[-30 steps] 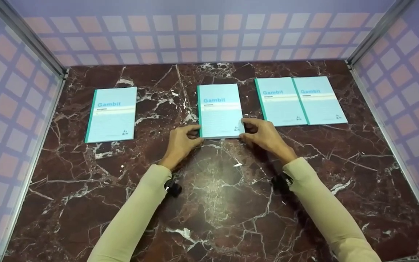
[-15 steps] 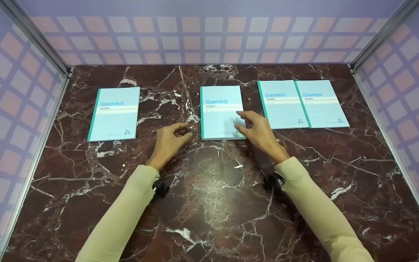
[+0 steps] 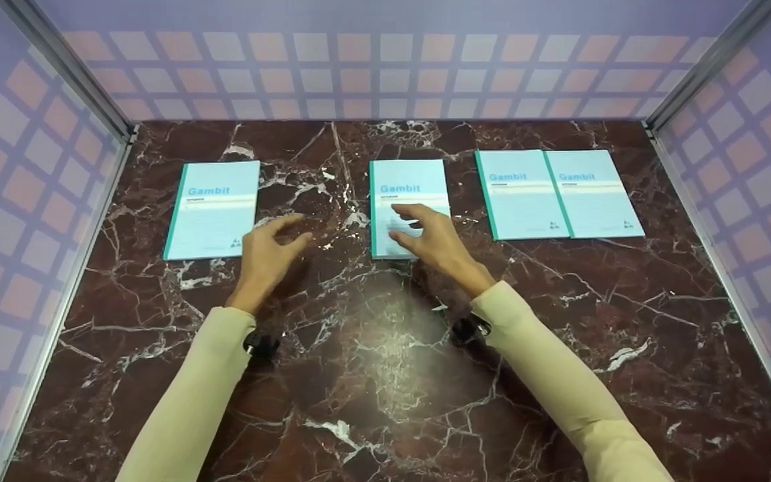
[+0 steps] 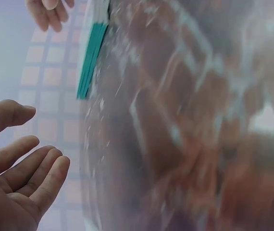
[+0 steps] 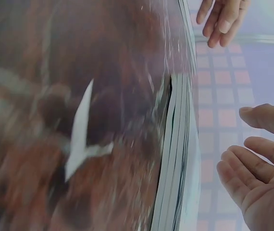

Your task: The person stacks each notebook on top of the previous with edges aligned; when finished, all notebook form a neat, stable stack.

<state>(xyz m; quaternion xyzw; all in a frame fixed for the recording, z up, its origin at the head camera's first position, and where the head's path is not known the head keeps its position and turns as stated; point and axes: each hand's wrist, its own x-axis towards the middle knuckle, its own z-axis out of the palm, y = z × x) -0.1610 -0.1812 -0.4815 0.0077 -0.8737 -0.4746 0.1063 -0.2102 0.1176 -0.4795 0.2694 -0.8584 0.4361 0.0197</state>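
Pale-blue, green-spined paper notebook stack [image 3: 412,175], central on dark-red marbled bench [image 3: 385,402] — squared, likely done. Matching left notebook [image 3: 215,217], right-side notebook pair [image 3: 523,211] perhaps remain. Left hand [image 3: 268,254], right hand [image 3: 436,241] loosely spread, empty.

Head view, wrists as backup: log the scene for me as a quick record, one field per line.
Surface: dark marbled table
Covers showing: four, light blue, marked Gambit, green left edges
Left side: left notebook, apart from the others
Centre: middle notebook, partly hidden
Right side: inner notebook and outer notebook, edges meeting
Left grip: holding nothing, overlapping left notebook's near right corner in view; contact unclear
Right grip: holding nothing, above middle notebook, not touching
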